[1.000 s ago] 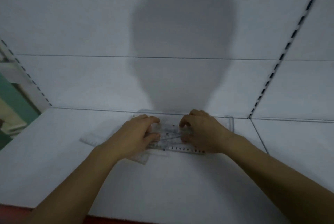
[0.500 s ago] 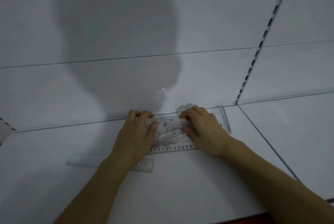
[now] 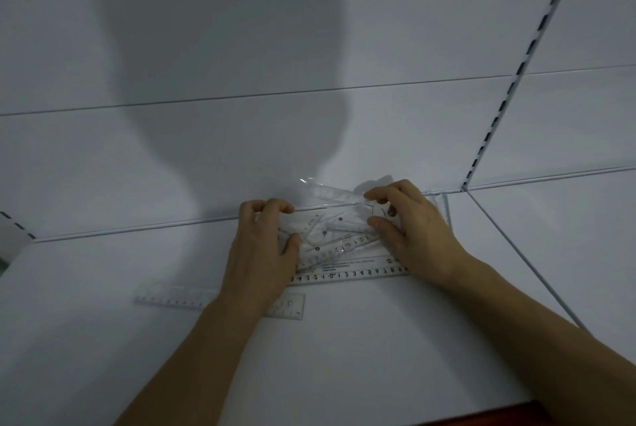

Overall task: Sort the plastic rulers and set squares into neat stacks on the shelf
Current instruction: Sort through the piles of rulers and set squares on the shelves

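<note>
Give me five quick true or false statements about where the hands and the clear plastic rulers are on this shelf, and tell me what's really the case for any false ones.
1. Both hands are on the pile of clear rulers and set squares near the back of the shelf. True.
2. The right hand hangs idle off the shelf. False: its fingers and thumb pinch the right end of the pile.
3. A separate ruler lies flat nearer the front, passing under the left forearm. True.
4. The left hand holds a pencil. False: its grip is on the pile's left end.
5. The back panel is covered in posters. False: it is plain white with a shadow on it.
</note>
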The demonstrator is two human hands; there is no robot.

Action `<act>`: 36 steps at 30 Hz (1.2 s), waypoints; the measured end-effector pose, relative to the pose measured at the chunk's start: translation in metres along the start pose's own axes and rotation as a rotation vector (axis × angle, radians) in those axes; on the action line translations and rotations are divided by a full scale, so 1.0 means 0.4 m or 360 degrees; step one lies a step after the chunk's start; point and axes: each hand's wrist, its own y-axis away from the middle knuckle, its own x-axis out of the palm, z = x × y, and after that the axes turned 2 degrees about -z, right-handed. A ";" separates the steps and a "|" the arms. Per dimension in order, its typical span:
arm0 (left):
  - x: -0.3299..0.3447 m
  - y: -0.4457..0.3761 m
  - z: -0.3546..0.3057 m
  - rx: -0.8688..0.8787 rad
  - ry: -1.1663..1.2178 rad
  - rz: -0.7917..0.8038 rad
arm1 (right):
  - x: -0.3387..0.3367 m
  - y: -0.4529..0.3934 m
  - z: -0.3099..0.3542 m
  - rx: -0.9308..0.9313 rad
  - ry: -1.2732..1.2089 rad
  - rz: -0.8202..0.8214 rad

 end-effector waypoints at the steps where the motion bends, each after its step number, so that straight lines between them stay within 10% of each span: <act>1: -0.003 -0.002 0.001 -0.0008 0.0000 -0.0011 | -0.002 -0.001 -0.001 0.0009 0.0000 -0.0018; 20: -0.027 -0.018 -0.136 -0.0543 0.1263 -0.0166 | -0.112 0.024 0.036 0.0060 -0.0173 -0.0286; 36: 0.428 0.057 -0.769 -0.0303 0.1257 0.0275 | -0.710 0.459 -0.401 0.0697 0.0037 -0.0638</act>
